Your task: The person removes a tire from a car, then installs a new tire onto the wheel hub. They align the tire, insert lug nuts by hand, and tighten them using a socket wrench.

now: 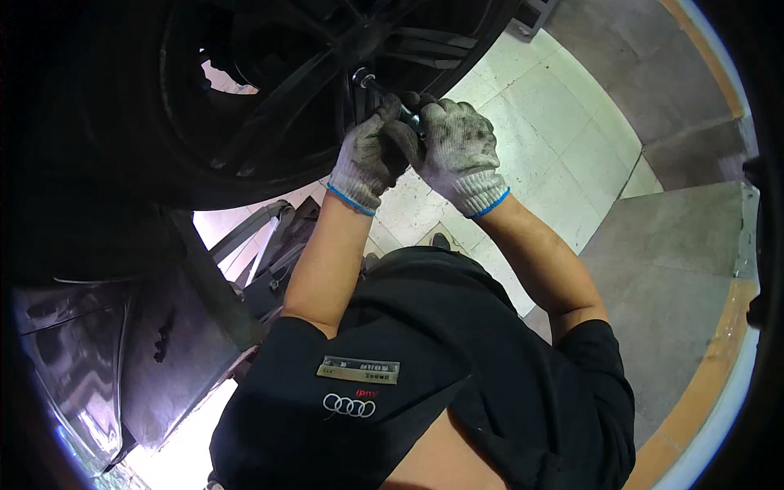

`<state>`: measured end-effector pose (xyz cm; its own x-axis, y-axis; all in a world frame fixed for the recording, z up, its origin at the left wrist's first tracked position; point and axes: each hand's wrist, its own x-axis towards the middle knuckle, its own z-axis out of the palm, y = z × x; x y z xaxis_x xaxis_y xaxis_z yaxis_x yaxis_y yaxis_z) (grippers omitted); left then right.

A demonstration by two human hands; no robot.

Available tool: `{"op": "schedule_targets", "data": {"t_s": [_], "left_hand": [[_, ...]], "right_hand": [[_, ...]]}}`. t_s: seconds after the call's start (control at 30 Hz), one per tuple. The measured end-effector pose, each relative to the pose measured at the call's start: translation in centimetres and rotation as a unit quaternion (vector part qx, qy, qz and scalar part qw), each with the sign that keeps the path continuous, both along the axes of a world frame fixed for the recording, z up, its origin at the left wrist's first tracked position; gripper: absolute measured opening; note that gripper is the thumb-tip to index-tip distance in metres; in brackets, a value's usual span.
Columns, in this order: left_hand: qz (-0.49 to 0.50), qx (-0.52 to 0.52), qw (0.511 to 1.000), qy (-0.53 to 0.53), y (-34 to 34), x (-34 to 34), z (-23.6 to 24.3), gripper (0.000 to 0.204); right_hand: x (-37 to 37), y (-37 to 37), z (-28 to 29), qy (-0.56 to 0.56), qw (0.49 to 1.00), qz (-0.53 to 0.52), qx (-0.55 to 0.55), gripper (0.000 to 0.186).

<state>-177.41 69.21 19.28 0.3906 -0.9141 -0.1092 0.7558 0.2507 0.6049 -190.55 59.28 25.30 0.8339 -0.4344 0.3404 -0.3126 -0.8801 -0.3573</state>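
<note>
A dark multi-spoke wheel (298,86) with a black tyre (188,175) fills the upper left. A metal socket (362,77) sits at a bolt position just below the hub, on the end of a socket tool (412,120) that slants down to my hands. My left hand (367,155), in a soiled grey knit glove, is closed at the tool, close under the spokes. My right hand (457,147), gloved the same way, grips the tool just to the right, its fingers wrapped round. Both hands partly hide the tool's handle.
Below the tyre are lift arms and metal linkage (273,237), with a glossy dark panel (77,359) at the lower left. A pale tiled floor (539,147) lies beyond my hands. Grey slabs (678,229) with a tan edge run along the right. My shoe (440,242) shows below my hands.
</note>
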Motion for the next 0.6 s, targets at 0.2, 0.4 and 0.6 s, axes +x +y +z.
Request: {"op": "schedule_targets", "data": {"t_s": [0.2,0.4,0.6], "left_hand": [[0.015,-0.054,0.994,0.093,0.8,0.8,-6.9,0.036],[0.202,0.237,0.941,0.129,2.6,1.3,-17.6,0.042],[0.206,0.012,0.954,0.217,-0.7,3.0,-22.3,0.025]], "right_hand": [[0.4,-0.3,-0.5,0.051,0.990,0.026,0.129,0.051],[0.8,-0.7,-1.0,-0.017,0.978,0.041,-0.202,0.042],[0.8,-3.1,0.9,-0.026,0.906,0.155,-0.394,0.032]]}}
